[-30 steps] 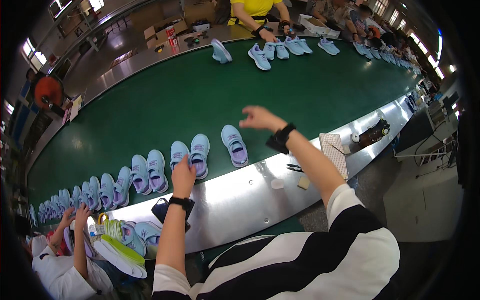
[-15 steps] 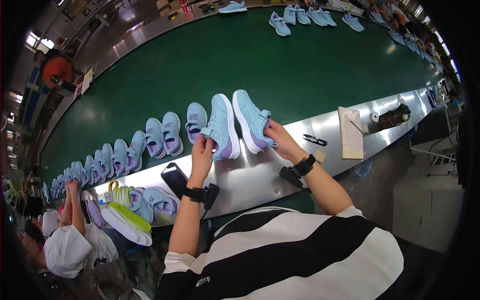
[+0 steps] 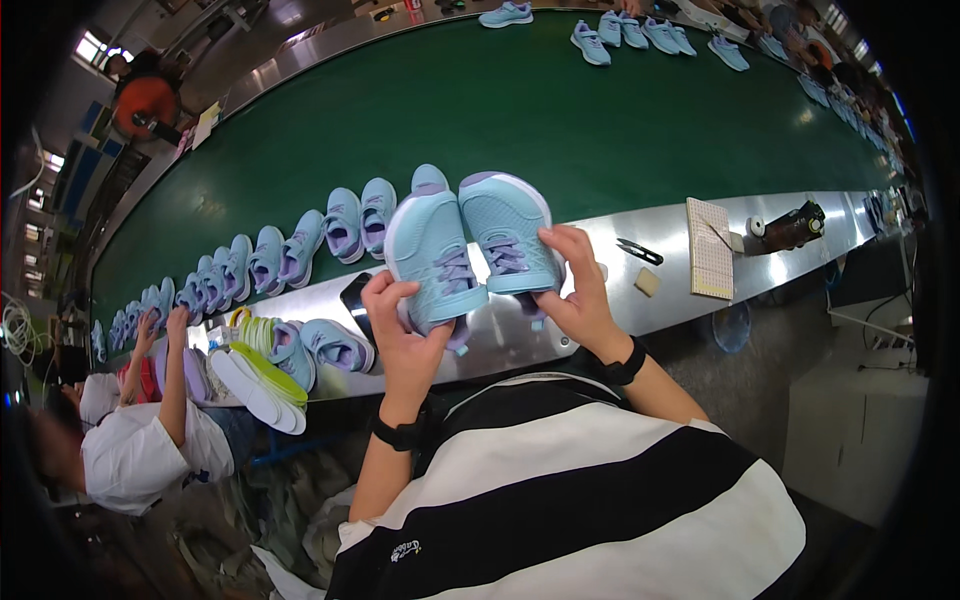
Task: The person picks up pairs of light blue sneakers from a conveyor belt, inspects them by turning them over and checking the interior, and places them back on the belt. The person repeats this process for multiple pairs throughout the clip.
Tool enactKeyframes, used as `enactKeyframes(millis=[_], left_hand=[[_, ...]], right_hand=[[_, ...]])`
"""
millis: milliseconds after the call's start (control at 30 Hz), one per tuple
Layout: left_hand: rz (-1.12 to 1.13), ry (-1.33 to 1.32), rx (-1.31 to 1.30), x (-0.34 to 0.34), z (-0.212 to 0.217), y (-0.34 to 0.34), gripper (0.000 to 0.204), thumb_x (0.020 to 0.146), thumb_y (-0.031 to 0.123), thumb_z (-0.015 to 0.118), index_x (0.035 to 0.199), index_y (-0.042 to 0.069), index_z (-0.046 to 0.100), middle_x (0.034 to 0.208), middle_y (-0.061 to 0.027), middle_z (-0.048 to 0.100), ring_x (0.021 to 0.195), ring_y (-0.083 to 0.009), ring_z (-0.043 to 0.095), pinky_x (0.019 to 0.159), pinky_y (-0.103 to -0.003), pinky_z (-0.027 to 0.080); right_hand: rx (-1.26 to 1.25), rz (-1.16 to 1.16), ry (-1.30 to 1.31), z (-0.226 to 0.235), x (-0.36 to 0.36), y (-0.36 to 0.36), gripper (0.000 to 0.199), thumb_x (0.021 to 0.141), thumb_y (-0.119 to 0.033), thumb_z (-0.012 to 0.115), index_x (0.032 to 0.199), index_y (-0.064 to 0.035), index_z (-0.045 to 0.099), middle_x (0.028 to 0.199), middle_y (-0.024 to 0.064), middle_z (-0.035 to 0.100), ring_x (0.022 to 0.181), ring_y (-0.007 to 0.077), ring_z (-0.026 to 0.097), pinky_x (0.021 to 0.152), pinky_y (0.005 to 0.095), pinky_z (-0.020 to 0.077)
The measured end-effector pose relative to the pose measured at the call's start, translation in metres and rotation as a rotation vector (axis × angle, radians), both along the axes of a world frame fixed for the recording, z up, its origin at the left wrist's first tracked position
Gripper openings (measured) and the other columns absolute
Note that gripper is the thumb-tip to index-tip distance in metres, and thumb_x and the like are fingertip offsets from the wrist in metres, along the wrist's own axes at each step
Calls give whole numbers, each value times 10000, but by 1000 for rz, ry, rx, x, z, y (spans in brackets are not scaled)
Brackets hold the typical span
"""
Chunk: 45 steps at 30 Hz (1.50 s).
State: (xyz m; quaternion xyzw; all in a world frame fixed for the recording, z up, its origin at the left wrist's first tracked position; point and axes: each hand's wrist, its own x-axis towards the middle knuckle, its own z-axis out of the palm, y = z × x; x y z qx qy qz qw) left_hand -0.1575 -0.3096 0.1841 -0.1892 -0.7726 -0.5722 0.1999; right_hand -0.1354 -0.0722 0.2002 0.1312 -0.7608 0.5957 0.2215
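Observation:
Two light blue and lilac children's sneakers are held up side by side above the metal ledge, their tops toward me and toes pointing away. My left hand (image 3: 405, 340) grips the left sneaker (image 3: 428, 240), thumb near its heel and fingers along its outer side. My right hand (image 3: 582, 300) is closed on the right sneaker (image 3: 503, 225), fingers on its outer side and thumb by the heel opening. The toes lean close together. Just behind the left sneaker, another sneaker (image 3: 430, 178) is partly hidden.
A row of matching sneakers (image 3: 265, 262) lines the near edge of the green belt (image 3: 330, 110). On the metal ledge (image 3: 520, 345) are a dark phone (image 3: 356, 300), insoles (image 3: 255, 390), a box cutter (image 3: 640, 251), and a notepad (image 3: 709, 250). Someone in white (image 3: 150, 455) works at left.
Both sneakers have tipped and turned, from soles and sides showing to laces and toe tops showing. They are closer to me, and my hands have shifted their grip. The whole view has shifted slightly.

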Motion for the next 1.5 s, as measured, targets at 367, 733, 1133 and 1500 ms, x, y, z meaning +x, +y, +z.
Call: enactKeyframes(millis=[367, 733, 1133, 1500], left_hand=[[-205, -577, 507, 10, 46, -5, 592, 841, 108, 757, 1295, 89, 377, 1138, -72, 492, 1035, -125, 517, 833, -261, 450], [-267, -847, 653, -4, -8, -15, 530, 937, 294, 675, 1350, 97, 408, 1070, -61, 635, 951, -100, 574, 762, -225, 418], [-360, -1057, 287, 6, -119, -18, 559, 1047, 412, 424, 1441, 15, 440, 1362, -95, 546, 1204, -192, 545, 953, -326, 464], [-106, -1012, 305, 0, -116, -55, 399, 1031, 323, 494, 1245, -5, 575, 1176, -105, 641, 993, -174, 629, 833, -295, 518]], right_hand=[[-293, 121, -378, 30, 5, -24, 614, 835, -135, 725, 1358, -47, 415, 1033, 114, 560, 882, 159, 578, 699, 276, 480], [-173, 94, -595, -14, -11, -15, 666, 912, -408, 664, 1373, -10, 394, 844, 75, 605, 813, 143, 592, 742, 256, 457], [1226, 519, 484, -75, -36, -4, 181, 826, -166, 569, 985, -111, 637, 1155, 49, 601, 1180, 217, 513, 1019, 403, 368], [838, 89, 173, -21, -62, 5, 224, 742, -269, 732, 810, -95, 607, 761, 63, 596, 753, 231, 592, 763, 379, 413]])
